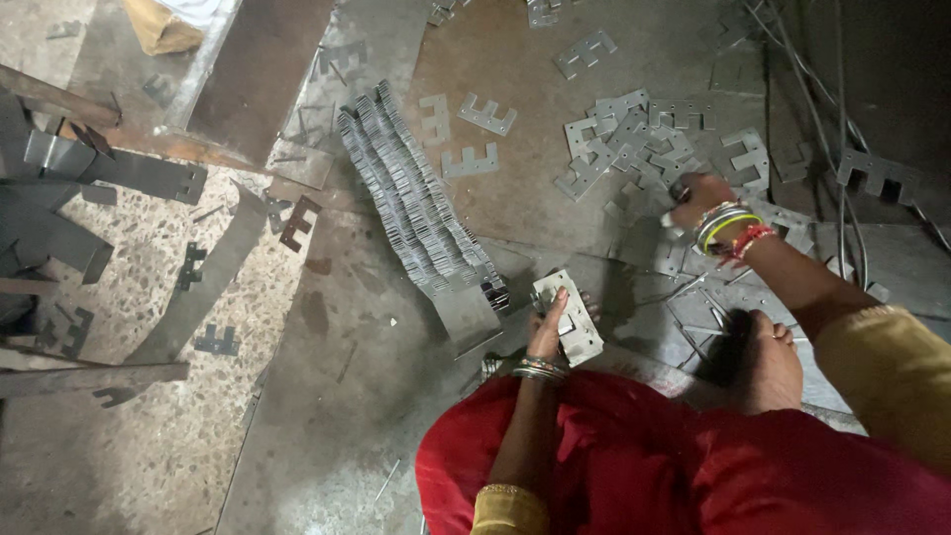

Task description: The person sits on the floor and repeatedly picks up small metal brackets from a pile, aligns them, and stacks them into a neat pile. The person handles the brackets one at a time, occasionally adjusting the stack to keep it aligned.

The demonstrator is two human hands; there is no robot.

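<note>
A person in a red garment sits on a metal-sheeted floor (357, 396). A long leaning row of stacked plates (416, 203) runs from far to near at centre. Farther right lies a loose pile of E-shaped metal plates (634, 139). The right hand (698, 198) reaches into that pile, its fingers closing on a plate. The left hand (550, 322), near centre, grips a small stack of plates (570, 317).
</note>
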